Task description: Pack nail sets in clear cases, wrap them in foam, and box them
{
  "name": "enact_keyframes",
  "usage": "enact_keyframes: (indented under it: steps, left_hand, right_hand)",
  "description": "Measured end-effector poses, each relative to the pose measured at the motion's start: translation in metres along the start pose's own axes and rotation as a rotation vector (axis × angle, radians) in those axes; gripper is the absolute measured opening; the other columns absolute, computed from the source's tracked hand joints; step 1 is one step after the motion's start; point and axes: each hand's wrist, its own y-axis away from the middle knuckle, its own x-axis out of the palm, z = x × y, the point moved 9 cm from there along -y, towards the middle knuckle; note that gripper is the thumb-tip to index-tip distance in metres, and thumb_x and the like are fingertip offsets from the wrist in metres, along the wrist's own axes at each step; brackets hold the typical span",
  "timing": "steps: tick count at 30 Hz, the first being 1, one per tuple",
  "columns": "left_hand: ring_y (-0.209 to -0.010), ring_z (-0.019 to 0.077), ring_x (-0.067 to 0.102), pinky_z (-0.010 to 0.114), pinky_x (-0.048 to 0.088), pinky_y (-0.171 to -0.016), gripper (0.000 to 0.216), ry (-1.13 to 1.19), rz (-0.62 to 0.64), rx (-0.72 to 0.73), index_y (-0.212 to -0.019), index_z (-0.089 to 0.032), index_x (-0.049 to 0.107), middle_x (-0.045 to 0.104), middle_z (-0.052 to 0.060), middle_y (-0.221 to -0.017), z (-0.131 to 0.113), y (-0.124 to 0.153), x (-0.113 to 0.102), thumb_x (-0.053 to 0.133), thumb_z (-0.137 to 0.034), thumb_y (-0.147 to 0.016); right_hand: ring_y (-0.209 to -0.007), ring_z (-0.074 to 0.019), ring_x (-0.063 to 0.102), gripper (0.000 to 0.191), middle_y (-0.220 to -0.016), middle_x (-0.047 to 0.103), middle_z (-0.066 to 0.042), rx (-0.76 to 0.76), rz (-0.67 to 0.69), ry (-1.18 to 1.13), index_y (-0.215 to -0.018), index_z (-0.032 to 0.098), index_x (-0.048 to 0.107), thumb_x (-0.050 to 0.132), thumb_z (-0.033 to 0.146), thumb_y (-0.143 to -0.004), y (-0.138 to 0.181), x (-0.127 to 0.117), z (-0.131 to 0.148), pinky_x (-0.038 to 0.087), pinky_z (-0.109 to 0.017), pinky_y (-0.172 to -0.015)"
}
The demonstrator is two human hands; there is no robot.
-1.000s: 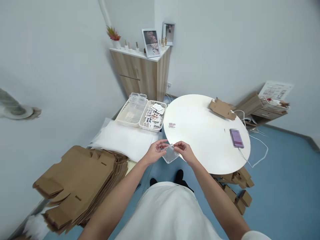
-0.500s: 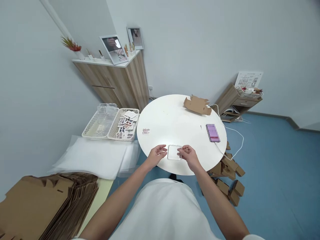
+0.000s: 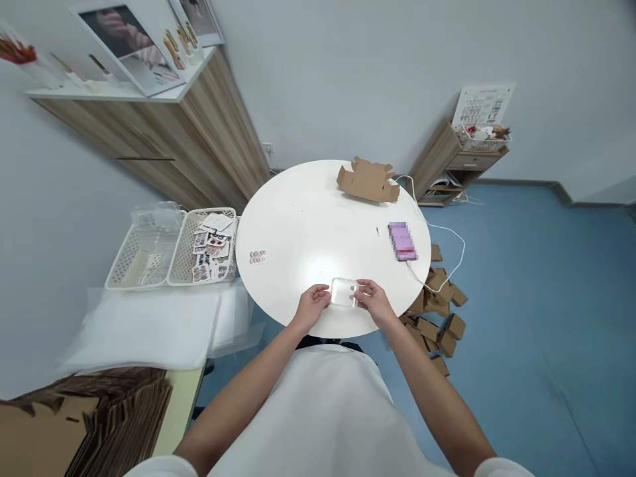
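Observation:
A small clear plastic case (image 3: 344,292) lies near the front edge of the round white table (image 3: 318,225). My left hand (image 3: 312,307) pinches its left side and my right hand (image 3: 373,301) pinches its right side. A small strip of pink nail tips (image 3: 257,257) rests on the table to the left. A folded brown cardboard box (image 3: 368,180) sits at the table's far side, and a phone (image 3: 401,240) on a white cable lies at its right.
Two white baskets (image 3: 171,248) stand left of the table, one with clear cases, one with cards. White foam sheets (image 3: 144,328) and flat cardboard blanks (image 3: 84,417) lie at lower left. Small folded boxes (image 3: 440,311) litter the blue floor. A wooden cabinet (image 3: 163,132) stands behind.
My hands carried the clear case from over the floor onto the table's front edge. The view has swung right and closer to the table.

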Motion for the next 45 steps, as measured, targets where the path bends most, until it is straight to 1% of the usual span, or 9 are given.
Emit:
enact_keyframes:
  steps: [2,5,8,13,18,22,27,32,45]
  left_hand:
    - [-0.071,0.0104,0.056,0.031,0.048,-0.072,0.047,-0.008,0.097,0.016,-0.107,-0.018,0.052,0.055,0.003,-0.085,-0.004,-0.003,0.005,0.066,-0.035,-0.066]
    - [-0.075,0.0099,0.055,0.032,0.047,-0.075,0.080,-0.073,0.235,0.094,-0.126,-0.025,0.037,0.052,0.002,-0.094,-0.014,-0.008,0.011,0.074,-0.025,-0.055]
    - [-0.077,0.0113,0.053,0.034,0.046,-0.078,0.099,-0.187,0.315,0.157,-0.132,-0.028,0.027,0.051,0.001,-0.093,-0.021,-0.014,0.014,0.078,-0.020,-0.048]
    - [-0.076,0.0129,0.053,0.033,0.046,-0.077,0.081,-0.300,0.355,0.190,-0.125,-0.025,0.040,0.052,0.001,-0.086,-0.028,-0.021,0.018,0.075,-0.026,-0.053]
    - [-0.076,0.0144,0.054,0.033,0.047,-0.074,0.074,-0.306,0.358,0.222,-0.122,-0.024,0.044,0.055,0.001,-0.086,-0.041,-0.021,0.023,0.074,-0.028,-0.054]
    - [-0.078,0.0152,0.054,0.035,0.046,-0.077,0.080,-0.324,0.351,0.257,-0.124,-0.024,0.043,0.056,0.002,-0.089,-0.051,-0.020,0.031,0.076,-0.028,-0.051]
    - [-0.079,0.0154,0.054,0.035,0.046,-0.076,0.085,-0.326,0.283,0.301,-0.127,-0.025,0.038,0.055,0.003,-0.092,-0.057,-0.019,0.043,0.077,-0.029,-0.051]
    - [-0.080,0.0152,0.055,0.033,0.046,-0.076,0.077,-0.327,0.331,0.308,-0.125,-0.024,0.039,0.055,0.004,-0.095,-0.058,-0.018,0.058,0.074,-0.028,-0.056]
    - [-0.075,0.0124,0.050,0.028,0.045,-0.069,0.076,-0.321,0.340,0.310,-0.127,-0.024,0.035,0.050,0.001,-0.085,-0.050,-0.019,0.071,0.071,-0.026,-0.059]
  right_hand:
    - [-0.069,-0.0135,0.062,0.043,-0.101,0.059,-0.005,-0.028,-0.043,0.035,-0.094,0.022,0.049,0.069,0.033,-0.058,-0.003,-0.004,0.003,0.050,-0.031,-0.066]
    - [-0.066,-0.0109,0.061,0.038,-0.120,0.050,-0.008,-0.101,-0.046,0.093,-0.093,0.022,0.049,0.066,0.032,-0.060,-0.005,-0.001,0.011,0.050,-0.031,-0.066]
    - [-0.068,-0.0112,0.060,0.028,-0.123,0.049,-0.009,-0.150,-0.014,0.165,-0.088,0.021,0.052,0.062,0.031,-0.064,-0.006,0.007,0.016,0.049,-0.031,-0.067]
    - [-0.070,-0.0118,0.059,0.028,-0.125,0.047,-0.008,-0.250,-0.014,0.327,-0.093,0.023,0.057,0.060,0.032,-0.067,0.002,0.009,0.028,0.049,-0.032,-0.068]
    - [-0.095,-0.0202,0.054,0.054,-0.138,0.031,-0.008,-0.412,0.231,0.632,-0.106,0.026,0.054,0.071,0.031,-0.055,0.018,0.027,0.050,0.047,-0.038,-0.079]
    - [-0.086,-0.0190,0.055,0.046,-0.134,0.036,-0.008,-0.491,0.278,0.791,-0.102,0.027,0.054,0.069,0.025,-0.059,0.014,0.026,0.061,0.047,-0.039,-0.075]
    - [-0.091,-0.0205,0.054,0.044,-0.129,0.040,-0.009,-0.524,0.339,0.791,-0.101,0.026,0.052,0.067,0.024,-0.060,0.005,0.017,0.065,0.047,-0.038,-0.074]
    - [-0.087,-0.0194,0.055,0.043,-0.129,0.040,-0.010,-0.549,0.361,0.784,-0.100,0.025,0.051,0.066,0.022,-0.060,0.005,0.005,0.065,0.047,-0.038,-0.073]
    - [-0.076,-0.0157,0.055,0.040,-0.127,0.042,-0.010,-0.653,0.367,0.842,-0.098,0.024,0.053,0.068,0.028,-0.061,0.007,-0.004,0.075,0.049,-0.037,-0.070]
